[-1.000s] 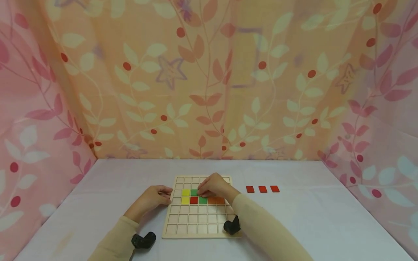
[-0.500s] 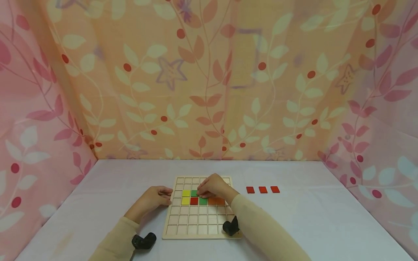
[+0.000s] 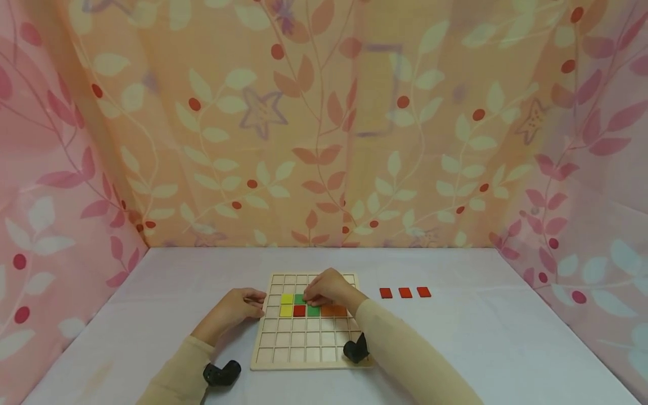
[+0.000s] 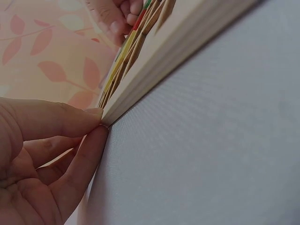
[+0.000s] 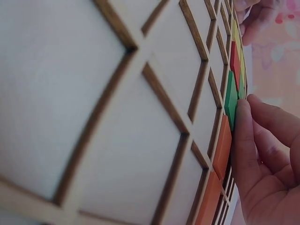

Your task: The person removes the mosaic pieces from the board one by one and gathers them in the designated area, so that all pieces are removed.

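My left hand (image 3: 244, 304) is at the left edge of a wooden grid board (image 3: 283, 355). In the left wrist view its thumb lies on the top of the edge and a finger is at the side, pinching the board. My right hand (image 3: 330, 287) reaches over the board's upper middle. Its thumb and index finger pinch at the right side of the upper green tile (image 3: 299, 298); the fingers partly hide the cells there. A second green tile (image 5: 230, 101) lies just below the fingertips. Two yellow tiles (image 3: 287, 298), a red tile (image 3: 299, 311) and orange tiles (image 5: 222, 148) sit in nearby cells.
Three loose red tiles (image 3: 405, 293) lie in a row on the white tablecloth (image 3: 481, 337), right of the board. Black wrist devices (image 3: 221, 373) are at both sleeves. A patterned curtain (image 3: 324, 124) stands behind the table and along both sides.
The view shifts slightly. Both hands keep almost the same place on the board, and the tiles stay where they were.
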A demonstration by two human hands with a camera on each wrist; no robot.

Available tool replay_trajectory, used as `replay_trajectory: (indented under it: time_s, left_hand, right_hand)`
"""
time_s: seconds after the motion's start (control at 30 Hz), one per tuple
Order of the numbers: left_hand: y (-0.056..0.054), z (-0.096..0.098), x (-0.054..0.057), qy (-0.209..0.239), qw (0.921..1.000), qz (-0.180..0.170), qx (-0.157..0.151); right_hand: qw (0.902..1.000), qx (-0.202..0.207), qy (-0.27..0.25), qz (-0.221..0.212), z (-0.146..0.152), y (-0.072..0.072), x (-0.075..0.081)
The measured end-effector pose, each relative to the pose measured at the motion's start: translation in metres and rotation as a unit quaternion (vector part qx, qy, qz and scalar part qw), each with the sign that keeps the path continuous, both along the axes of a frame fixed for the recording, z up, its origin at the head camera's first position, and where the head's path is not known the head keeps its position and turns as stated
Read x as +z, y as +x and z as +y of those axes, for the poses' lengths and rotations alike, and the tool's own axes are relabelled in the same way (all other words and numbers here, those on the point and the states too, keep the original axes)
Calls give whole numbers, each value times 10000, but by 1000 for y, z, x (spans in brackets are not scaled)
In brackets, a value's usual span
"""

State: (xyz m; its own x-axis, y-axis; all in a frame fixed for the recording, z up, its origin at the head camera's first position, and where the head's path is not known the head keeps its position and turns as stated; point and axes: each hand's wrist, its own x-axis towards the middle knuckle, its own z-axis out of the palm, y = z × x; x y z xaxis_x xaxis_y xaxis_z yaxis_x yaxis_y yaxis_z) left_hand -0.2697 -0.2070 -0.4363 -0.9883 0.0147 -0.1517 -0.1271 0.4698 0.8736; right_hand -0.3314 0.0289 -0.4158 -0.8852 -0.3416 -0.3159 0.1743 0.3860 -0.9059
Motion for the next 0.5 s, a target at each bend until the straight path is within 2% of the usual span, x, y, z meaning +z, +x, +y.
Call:
replay_trajectory:
  time_s: [0.23, 0.5]
  left_hand:
    - [-1, -2, 4, -118, 9999, 11, 55]
    - [0, 3, 1, -50, 9999, -21, 94]
  right_hand:
    - [9998, -94, -167, 99, -3, 0, 5]
    - [9989, -99, 54, 453, 0, 1, -1]
